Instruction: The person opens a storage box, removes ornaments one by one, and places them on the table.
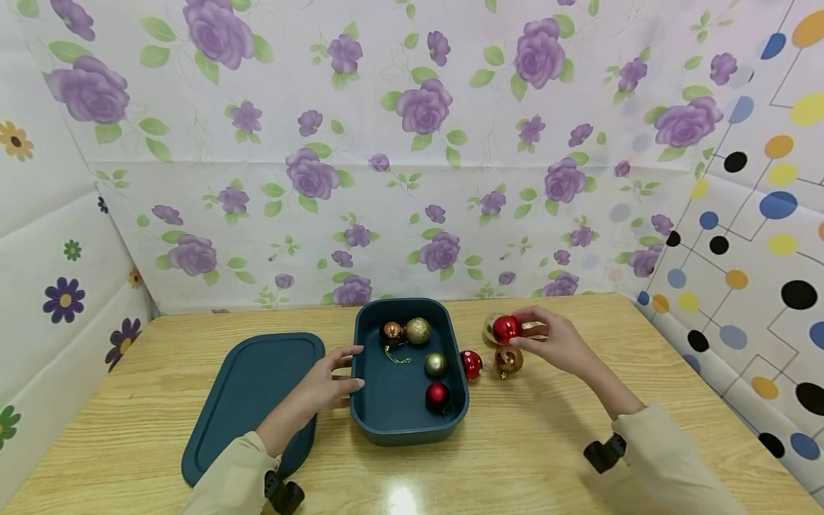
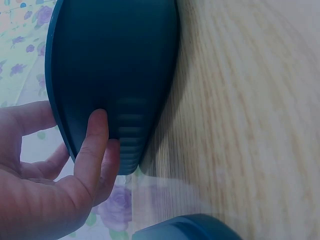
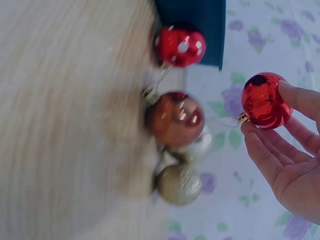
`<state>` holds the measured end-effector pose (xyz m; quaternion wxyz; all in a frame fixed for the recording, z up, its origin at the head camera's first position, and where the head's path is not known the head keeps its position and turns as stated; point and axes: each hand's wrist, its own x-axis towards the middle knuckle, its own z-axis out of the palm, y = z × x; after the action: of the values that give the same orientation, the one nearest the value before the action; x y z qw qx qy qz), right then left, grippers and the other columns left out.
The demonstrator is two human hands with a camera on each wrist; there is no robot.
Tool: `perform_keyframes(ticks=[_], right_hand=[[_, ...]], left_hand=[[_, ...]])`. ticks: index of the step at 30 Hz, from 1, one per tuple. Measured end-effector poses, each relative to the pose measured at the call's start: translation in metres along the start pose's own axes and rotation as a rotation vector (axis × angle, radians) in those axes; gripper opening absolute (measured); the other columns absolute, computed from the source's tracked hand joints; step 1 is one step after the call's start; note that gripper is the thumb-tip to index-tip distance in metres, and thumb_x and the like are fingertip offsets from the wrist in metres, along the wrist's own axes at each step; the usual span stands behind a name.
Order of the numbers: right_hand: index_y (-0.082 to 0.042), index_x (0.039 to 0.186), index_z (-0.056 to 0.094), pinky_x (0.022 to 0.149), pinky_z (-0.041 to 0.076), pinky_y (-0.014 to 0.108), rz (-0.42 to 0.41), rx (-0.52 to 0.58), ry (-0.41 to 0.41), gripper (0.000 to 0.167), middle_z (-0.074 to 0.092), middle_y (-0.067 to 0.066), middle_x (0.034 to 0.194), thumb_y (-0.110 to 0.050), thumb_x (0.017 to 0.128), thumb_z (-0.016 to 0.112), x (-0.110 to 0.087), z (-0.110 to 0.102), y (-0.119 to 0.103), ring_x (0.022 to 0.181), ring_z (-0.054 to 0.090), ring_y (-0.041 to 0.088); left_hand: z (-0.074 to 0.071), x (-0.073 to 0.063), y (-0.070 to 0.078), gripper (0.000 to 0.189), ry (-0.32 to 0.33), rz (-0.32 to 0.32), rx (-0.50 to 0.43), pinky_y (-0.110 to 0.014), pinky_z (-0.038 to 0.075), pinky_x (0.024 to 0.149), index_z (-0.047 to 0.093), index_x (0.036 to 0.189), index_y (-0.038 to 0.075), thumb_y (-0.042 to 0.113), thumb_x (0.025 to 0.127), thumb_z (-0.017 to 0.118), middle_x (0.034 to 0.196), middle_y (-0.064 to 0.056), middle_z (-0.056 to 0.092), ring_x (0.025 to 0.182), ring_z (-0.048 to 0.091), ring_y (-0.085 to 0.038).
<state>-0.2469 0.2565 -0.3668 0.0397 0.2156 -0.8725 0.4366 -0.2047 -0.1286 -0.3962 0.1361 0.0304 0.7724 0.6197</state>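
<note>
A dark teal box (image 1: 386, 434) stands on the table with several Christmas baubles in it: a copper one (image 1: 391, 333), a glittery gold one (image 1: 418, 330), a smooth gold one (image 1: 435, 365) and a red one (image 1: 438, 395). At its left wall my left hand (image 1: 327, 383) holds the rim, with fingertips over the edge and others against the outside. My right hand (image 1: 555, 342) pinches a shiny red bauble (image 3: 265, 100) by thumb and fingers, raised above the remaining baubles. Below it are a copper bauble (image 3: 176, 119) and a glittery gold bauble (image 3: 179, 184).
A spotted red bauble (image 1: 472, 365) lies against the box's right side. Partly hidden behind the copper one is a pale bauble (image 3: 196, 145). The flat teal lid (image 1: 257, 386) lies left of the box, under my left forearm. Flowered cloth (image 1: 386, 214) rises behind the table.
</note>
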Motion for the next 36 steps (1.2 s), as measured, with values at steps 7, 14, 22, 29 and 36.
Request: perform_keyframes(ticks=[7,14,22,29,36], right_hand=[[0.002,0.121,0.051,0.072,0.052,0.028,0.068,-0.034,0.035,0.046,0.055,0.024,0.115,-0.019,0.083,0.068,-0.016,-0.018,0.027,0.096,0.06,0.036],[0.005,0.12,0.051,0.071,0.053,0.029,0.099,-0.09,0.051,0.047,0.055,0.027,0.114,-0.016,0.082,0.069,-0.031,-0.03,0.049,0.094,0.059,0.038],[0.008,0.116,0.052,0.07,0.053,0.031,0.127,-0.158,0.076,0.046,0.056,0.029,0.109,-0.013,0.08,0.07,-0.038,-0.037,0.066,0.091,0.061,0.038],[0.009,0.115,0.053,0.07,0.052,0.033,0.166,-0.189,0.055,0.046,0.057,0.029,0.108,-0.013,0.079,0.071,-0.038,-0.038,0.076,0.09,0.061,0.037],[0.008,0.115,0.054,0.066,0.053,0.033,0.195,-0.171,0.009,0.044,0.057,0.029,0.106,-0.012,0.079,0.071,-0.037,-0.036,0.081,0.086,0.062,0.035]], left_hand=[[0.001,-0.001,0.0,0.054,-0.001,0.002,0.004,-0.041,0.051,0.073,0.039,0.137,0.012,0.001,0.087,0.057,0.14,-0.023,0.029,0.105,0.054,-0.03],[0.0,-0.001,0.001,0.055,-0.001,0.002,0.0,-0.041,0.051,0.073,0.039,0.137,0.011,0.001,0.087,0.058,0.14,-0.024,0.029,0.104,0.054,-0.029],[0.0,-0.001,0.002,0.055,-0.004,0.002,-0.003,-0.042,0.051,0.073,0.038,0.138,0.01,0.0,0.087,0.057,0.139,-0.024,0.03,0.106,0.053,-0.031],[0.0,-0.002,0.002,0.054,0.002,0.001,-0.005,-0.042,0.051,0.074,0.04,0.137,0.011,0.0,0.087,0.057,0.139,-0.024,0.03,0.105,0.054,-0.031],[0.0,0.0,0.001,0.055,0.004,-0.006,0.002,-0.042,0.052,0.073,0.039,0.137,0.011,0.0,0.087,0.058,0.139,-0.024,0.03,0.106,0.054,-0.032]])
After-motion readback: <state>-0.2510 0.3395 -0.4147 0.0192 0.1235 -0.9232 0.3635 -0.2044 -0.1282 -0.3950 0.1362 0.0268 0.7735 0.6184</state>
